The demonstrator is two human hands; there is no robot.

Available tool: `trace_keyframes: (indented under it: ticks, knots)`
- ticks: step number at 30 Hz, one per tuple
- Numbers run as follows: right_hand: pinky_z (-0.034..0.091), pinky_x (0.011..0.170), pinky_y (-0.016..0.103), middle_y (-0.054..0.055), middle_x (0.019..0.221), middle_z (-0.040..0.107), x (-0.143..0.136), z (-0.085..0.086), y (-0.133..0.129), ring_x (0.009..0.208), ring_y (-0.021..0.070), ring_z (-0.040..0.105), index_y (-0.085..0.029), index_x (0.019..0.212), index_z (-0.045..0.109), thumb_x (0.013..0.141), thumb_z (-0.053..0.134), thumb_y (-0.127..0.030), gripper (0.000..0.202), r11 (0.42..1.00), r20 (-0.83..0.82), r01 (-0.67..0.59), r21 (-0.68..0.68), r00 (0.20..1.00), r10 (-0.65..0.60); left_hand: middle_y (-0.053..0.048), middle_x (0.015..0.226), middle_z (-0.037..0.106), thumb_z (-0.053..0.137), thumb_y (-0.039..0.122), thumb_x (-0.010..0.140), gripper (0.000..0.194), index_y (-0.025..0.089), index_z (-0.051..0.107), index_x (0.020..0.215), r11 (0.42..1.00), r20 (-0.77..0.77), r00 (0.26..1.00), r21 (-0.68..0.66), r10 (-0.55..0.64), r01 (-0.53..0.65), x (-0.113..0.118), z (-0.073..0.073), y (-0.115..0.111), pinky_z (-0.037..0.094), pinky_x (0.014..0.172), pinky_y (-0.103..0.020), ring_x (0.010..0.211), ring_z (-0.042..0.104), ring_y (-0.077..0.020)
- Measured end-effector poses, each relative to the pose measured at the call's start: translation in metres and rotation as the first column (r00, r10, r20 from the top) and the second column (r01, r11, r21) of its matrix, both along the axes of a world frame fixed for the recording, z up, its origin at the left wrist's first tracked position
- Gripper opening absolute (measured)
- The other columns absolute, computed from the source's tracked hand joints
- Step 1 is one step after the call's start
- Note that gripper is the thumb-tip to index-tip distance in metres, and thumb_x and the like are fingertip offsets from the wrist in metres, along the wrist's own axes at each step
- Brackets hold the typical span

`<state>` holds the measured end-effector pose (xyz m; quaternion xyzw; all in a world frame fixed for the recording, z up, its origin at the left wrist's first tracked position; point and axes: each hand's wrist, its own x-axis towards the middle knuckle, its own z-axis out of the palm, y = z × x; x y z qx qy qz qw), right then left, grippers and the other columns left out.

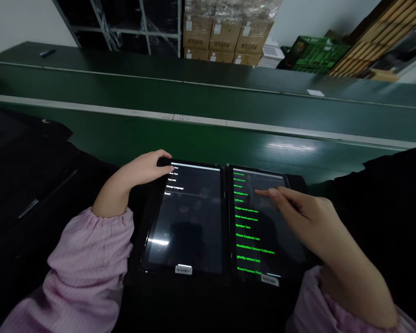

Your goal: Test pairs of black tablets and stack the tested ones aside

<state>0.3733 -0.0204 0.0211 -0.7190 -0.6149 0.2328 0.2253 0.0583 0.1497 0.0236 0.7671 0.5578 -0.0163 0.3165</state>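
- While the green tabletop (201, 138) stretches right across the view, the left tablet (190, 231) and right tablet (273, 236) lie side by side on the dark surface (194, 305) this side of it.
- Cartons (225, 34) next, stacked beyond and wrapped in clear film (235, 9); what's inside is hidden.
- To their right, a green crate (315, 53), contents impossible to make out.
- And the left tablet, white menu lit: by its look stiff, fairly light, slick-faced and probably fragile. Best hold? The side edges, off the glass.
- Its neighbour, the right tablet, lit with green lettering, should handle just as slippery; support both long edges.
- Right hand (305, 208) over that list, index finger stretched out, the others curled, gripping nothing; fingertip contact, can't tell.
- Left hand (149, 169) at the left tablet's top-left corner, thumb over the screen, fingers bent by the upper edge; whether they pinch, can't tell.
- Smallest of all, barcode labels (183, 270), one at each tablet's near edge.
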Motion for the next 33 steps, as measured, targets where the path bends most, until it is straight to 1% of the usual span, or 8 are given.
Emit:
trace_keyframes:
  ticks: [5, 8, 12, 15, 19, 22, 27, 33]
  knots:
    - [0.024, 0.042, 0.025, -0.006, 0.049, 0.033, -0.002, 0.0, 0.0, 0.043, 0.0096, 0.031, -0.019, 0.074, 0.067, 0.098, 0.043, -0.061, 0.053, 1.0, -0.022, -0.015, -0.026, 1.0, 0.014, -0.007, 0.146, 0.056, 0.051, 0.059, 0.088, 0.066, 0.022, 0.052, 0.143, 1.0, -0.006, 1.0, -0.007, 0.011, -0.011, -0.002, 0.001, 0.0, 0.046, 0.107, -0.038, 0.132, 0.054, -0.0306]
    - [0.027, 0.043, 0.024, -0.004, 0.051, 0.041, -0.004, 0.0, 0.001, 0.046, 0.0098, 0.033, -0.019, 0.074, 0.067, 0.098, 0.043, -0.064, 0.056, 0.998, -0.044, -0.031, -0.05, 0.999, 0.028, -0.008, 0.146, 0.057, 0.051, 0.059, 0.087, 0.067, 0.021, 0.052, 0.143, 1.0, -0.009, 1.0, -0.007, 0.001, -0.001, -0.002, 0.002, 0.0, 0.047, 0.106, -0.039, 0.131, 0.055, -0.0314]
    - [0.031, 0.044, 0.024, -0.005, 0.049, 0.041, -0.005, 0.0, 0.001, 0.045, 0.0105, 0.036, -0.019, 0.077, 0.068, 0.098, 0.04, -0.066, 0.058, 0.996, -0.04, -0.056, -0.064, 0.998, 0.054, -0.008, 0.146, 0.056, 0.051, 0.058, 0.086, 0.07, 0.021, 0.05, 0.146, 1.0, -0.037, 0.999, -0.028, -0.01, 0.009, -0.003, 0.006, -0.001, 0.047, 0.105, -0.038, 0.132, 0.055, -0.0317]
    - [0.031, 0.043, 0.024, -0.004, 0.047, 0.042, -0.004, -0.002, 0.0, 0.043, 0.0105, 0.038, -0.02, 0.072, 0.065, 0.098, 0.04, -0.065, 0.058, 0.995, -0.023, -0.057, -0.077, 0.998, 0.055, -0.009, 0.151, 0.051, 0.053, 0.06, 0.084, 0.078, 0.021, 0.043, 0.152, 0.997, -0.063, 0.997, -0.06, -0.042, 0.038, -0.005, 0.009, -0.003, 0.047, 0.105, -0.038, 0.134, 0.053, -0.0324]
    - [0.03, 0.041, 0.024, -0.004, 0.046, 0.042, -0.005, -0.001, -0.001, 0.042, 0.0106, 0.039, -0.022, 0.067, 0.059, 0.098, 0.041, -0.064, 0.055, 1.0, -0.002, -0.026, 0.002, 1.0, 0.026, -0.012, 0.159, 0.04, 0.055, 0.066, 0.079, 0.097, 0.016, 0.032, 0.158, 0.99, -0.093, 0.988, -0.078, -0.125, 0.117, -0.007, 0.008, -0.006, 0.043, 0.111, -0.039, 0.14, 0.046, -0.0329]
    - [0.033, 0.041, 0.023, -0.004, 0.047, 0.042, -0.004, 0.0, -0.001, 0.042, 0.0112, 0.04, -0.021, 0.072, 0.064, 0.098, 0.04, -0.063, 0.054, 0.999, -0.02, -0.03, -0.018, 0.999, 0.03, -0.013, 0.164, 0.03, 0.058, 0.069, 0.075, 0.108, 0.013, 0.025, 0.161, 0.985, -0.102, 0.982, -0.086, -0.158, 0.149, -0.007, 0.008, -0.007, 0.037, 0.117, -0.039, 0.146, 0.038, -0.0319]
    - [0.035, 0.04, 0.023, -0.004, 0.047, 0.044, -0.001, -0.001, 0.0, 0.041, 0.0116, 0.045, -0.02, 0.082, 0.071, 0.099, 0.04, -0.061, 0.054, 0.998, -0.008, -0.056, -0.038, 0.998, 0.056, -0.012, 0.166, 0.027, 0.058, 0.068, 0.076, 0.107, 0.014, 0.023, 0.161, 0.985, -0.114, 0.982, -0.1, -0.152, 0.141, -0.008, 0.01, -0.008, 0.036, 0.117, -0.039, 0.148, 0.034, -0.0322]
    - [0.037, 0.041, 0.025, -0.003, 0.046, 0.048, -0.007, 0.01, -0.007, 0.039, 0.0127, 0.043, -0.021, 0.095, 0.075, 0.099, 0.043, -0.059, 0.05, 0.999, 0.04, -0.032, 0.04, 0.999, 0.031, -0.011, 0.163, 0.034, 0.056, 0.07, 0.08, 0.1, 0.019, 0.025, 0.161, 0.991, -0.079, 0.991, -0.098, -0.104, 0.096, -0.018, 0.015, -0.007, 0.042, 0.111, -0.034, 0.142, 0.045, -0.0312]
